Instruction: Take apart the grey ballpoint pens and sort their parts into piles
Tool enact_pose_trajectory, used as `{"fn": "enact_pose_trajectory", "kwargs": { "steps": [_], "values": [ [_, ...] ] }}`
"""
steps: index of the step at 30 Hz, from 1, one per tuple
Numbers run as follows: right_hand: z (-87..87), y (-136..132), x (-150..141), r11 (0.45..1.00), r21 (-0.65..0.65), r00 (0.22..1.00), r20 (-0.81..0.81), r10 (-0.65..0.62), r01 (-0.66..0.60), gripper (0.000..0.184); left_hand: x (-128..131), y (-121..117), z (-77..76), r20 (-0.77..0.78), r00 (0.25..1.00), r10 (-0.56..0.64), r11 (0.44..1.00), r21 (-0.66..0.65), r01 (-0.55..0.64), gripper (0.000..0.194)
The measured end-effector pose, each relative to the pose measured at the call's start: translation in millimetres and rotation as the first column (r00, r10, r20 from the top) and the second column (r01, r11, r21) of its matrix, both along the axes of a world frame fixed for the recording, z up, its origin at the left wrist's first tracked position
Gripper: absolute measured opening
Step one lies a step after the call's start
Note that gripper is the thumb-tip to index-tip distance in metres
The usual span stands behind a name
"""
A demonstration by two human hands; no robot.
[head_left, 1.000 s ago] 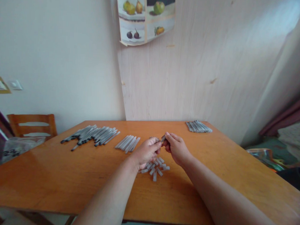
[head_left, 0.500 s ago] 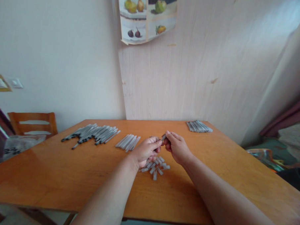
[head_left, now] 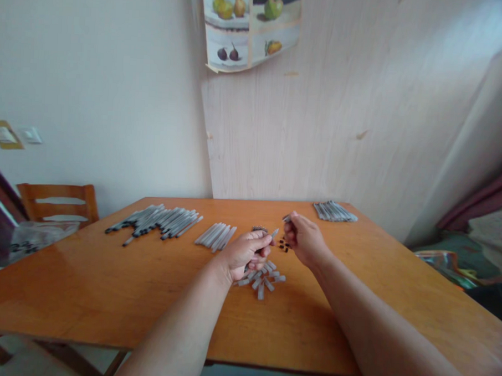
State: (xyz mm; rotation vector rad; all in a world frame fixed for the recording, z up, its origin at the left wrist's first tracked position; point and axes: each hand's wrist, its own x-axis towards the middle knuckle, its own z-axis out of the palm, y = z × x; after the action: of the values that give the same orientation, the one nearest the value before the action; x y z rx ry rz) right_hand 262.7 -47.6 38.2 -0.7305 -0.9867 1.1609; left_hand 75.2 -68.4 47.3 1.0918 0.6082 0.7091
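My left hand [head_left: 244, 255] is closed around a short grey pen piece whose tip [head_left: 274, 233] pokes out toward the right. My right hand [head_left: 305, 238] is pinched on a small dark part [head_left: 286, 218], held a little apart from the left hand. Under both hands lies a small heap of short grey pieces [head_left: 261, 278] on the orange wooden table [head_left: 105, 292]. A few tiny black bits [head_left: 284, 246] lie on the table between my hands.
A large pile of grey pens [head_left: 158, 220] lies at the far left, a smaller row of grey tubes [head_left: 215, 234] beside it, and another bundle [head_left: 334, 211] at the far right corner. A wooden chair [head_left: 59, 199] stands left of the table. Walls stand close behind.
My hands were joined on one piece; now the right hand has pulled away up and right with a small dark part. Tiny black bits show on the table.
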Motion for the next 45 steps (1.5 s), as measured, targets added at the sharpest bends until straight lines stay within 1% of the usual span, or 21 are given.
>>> {"fn": "enact_pose_trajectory", "kwargs": {
  "steps": [1,3,5,7,9,10,12,14,15,17,19,21,23,25,27,30,34,37,41,43,45],
  "values": [
    [2.5,3,9,0.999,-0.004,0.997,-0.061,-0.054,0.054,0.033,-1,1,-1.3,0.009,1.0,-0.001,1.0,-0.012,0.001,0.023],
    [6.6,8,24,0.988,0.0,0.981,-0.119,-0.152,0.153,0.031,-3,4,-4.1,0.032,0.999,0.03,0.999,-0.03,-0.029,0.022],
    [8.3,8,31,0.986,0.013,0.981,-0.099,-0.164,0.166,0.031,-5,8,-6.3,0.063,0.993,0.095,0.995,-0.043,-0.092,0.02],
    [7.4,6,28,0.992,0.029,0.992,-0.017,-0.124,0.124,0.032,-7,13,-7.2,0.096,0.982,0.165,0.986,-0.055,-0.16,0.017],
    [4.9,1,19,0.997,0.024,0.989,0.12,-0.082,0.08,0.035,-10,17,-6.5,0.129,0.966,0.226,0.973,-0.075,-0.218,0.013],
    [3.4,-1,15,0.998,0.008,0.977,0.203,-0.065,0.065,0.036,-11,19,-5.9,0.144,0.956,0.256,0.965,-0.087,-0.246,0.012],
    [0.4,-4,8,0.998,-0.03,0.927,0.373,-0.033,0.047,0.035,-15,22,-4.4,0.164,0.934,0.318,0.946,-0.113,-0.303,0.01],
    [-2.3,-5,5,0.997,-0.067,0.847,0.531,0.01,0.031,0.029,-18,25,-3.5,0.172,0.914,0.368,0.927,-0.137,-0.348,0.01],
    [-3.7,-5,5,0.996,-0.084,0.795,0.605,0.034,0.022,0.026,-19,26,-3.3,0.174,0.906,0.386,0.92,-0.147,-0.364,0.01],
    [-7.0,-5,6,0.993,-0.117,0.66,0.746,0.09,-0.002,0.02,-20,27,-3.5,0.173,0.895,0.411,0.908,-0.163,-0.385,0.009],
    [-11.1,-4,7,0.991,-0.129,0.495,0.859,0.13,-0.035,0.017,-20,29,-4.3,0.168,0.888,0.429,0.899,-0.172,-0.402,0.009],
    [-15.9,-4,8,0.99,-0.114,0.341,0.93,0.135,-0.081,0.016,-20,31,-5.4,0.167,0.882,0.44,0.894,-0.175,-0.413,0.009],
    [-20.0,-3,8,0.985,-0.111,0.214,0.967,0.138,-0.132,0.017,-20,32,-6.5,0.166,0.879,0.447,0.89,-0.179,-0.419,0.009],
    [-22.3,-3,7,0.978,-0.12,0.123,0.982,0.142,-0.172,0.018,-20,33,-7.1,0.16,0.877,0.453,0.887,-0.18,-0.425,0.009],
    [-22.2,-3,6,0.973,-0.123,0.069,0.988,0.138,-0.194,0.021,-20,33,-7.2,0.151,0.877,0.457,0.885,-0.18,-0.43,0.009],
    [-20.2,-4,6,0.98,-0.102,0.052,0.992,0.112,-0.172,0.022,-19,33,-6.4,0.14,0.875,0.463,0.881,-0.184,-0.436,0.01],
    [-20.3,-4,5,0.989,-0.057,0.072,0.995,0.067,-0.133,0.014,-18,33,-5.0,0.125,0.869,0.478,0.872,-0.19,-0.452,0.012],
    [-21.9,-4,6,0.985,-0.071,0.069,0.994,0.082,-0.154,0.012,-18,34,-4.9,0.126,0.86,0.494,0.862,-0.203,-0.465,0.01],
    [-20.2,-7,5,0.974,-0.102,0.067,0.991,0.118,-0.204,0.015,-19,36,-5.5,0.136,0.843,0.521,0.843,-0.237,-0.483,0.007],
    [-18.4,-7,4,0.974,-0.107,0.079,0.989,0.125,-0.199,0.016,-19,37,-5.3,0.134,0.831,0.54,0.831,-0.243,-0.5,0.008],
    [-17.2,-7,3,0.984,-0.062,0.116,0.99,0.082,-0.165,0.016,-18,37,-4.8,0.126,0.817,0.562,0.817,-0.234,-0.526,0.01]
  ]
}}
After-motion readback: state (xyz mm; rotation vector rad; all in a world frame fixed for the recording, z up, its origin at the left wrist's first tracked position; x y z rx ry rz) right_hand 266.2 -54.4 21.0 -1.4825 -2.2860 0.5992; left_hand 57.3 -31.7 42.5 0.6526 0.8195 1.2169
